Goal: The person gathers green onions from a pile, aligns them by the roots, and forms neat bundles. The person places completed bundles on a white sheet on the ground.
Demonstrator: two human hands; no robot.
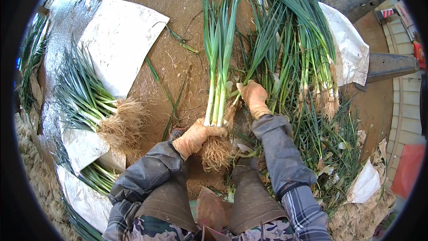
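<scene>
My left hand (195,138), in an orange work glove, is closed around a few thick green onions (219,77) at their white lower stems. Their leaves point away from me, and a tuft of pale roots (215,154) hangs below the fist. Just to the right, my gloved right hand (254,97) pinches a thinner green onion (256,62) by its stem, its roots pointing down towards the bunch. Beyond that hand lies a loose heap of untrimmed green onions (302,36). To my left rests a bundle of green onions (85,95) with thick matted roots.
White sheets (120,36) lie on the muddy floor (180,60) at left. Leaf scraps (329,140) are piled at right, near a torn white wrapper (366,180). Two dark metal prongs (389,67) jut in from the right. My rubber boots (250,187) flank a reddish rounded object (210,209).
</scene>
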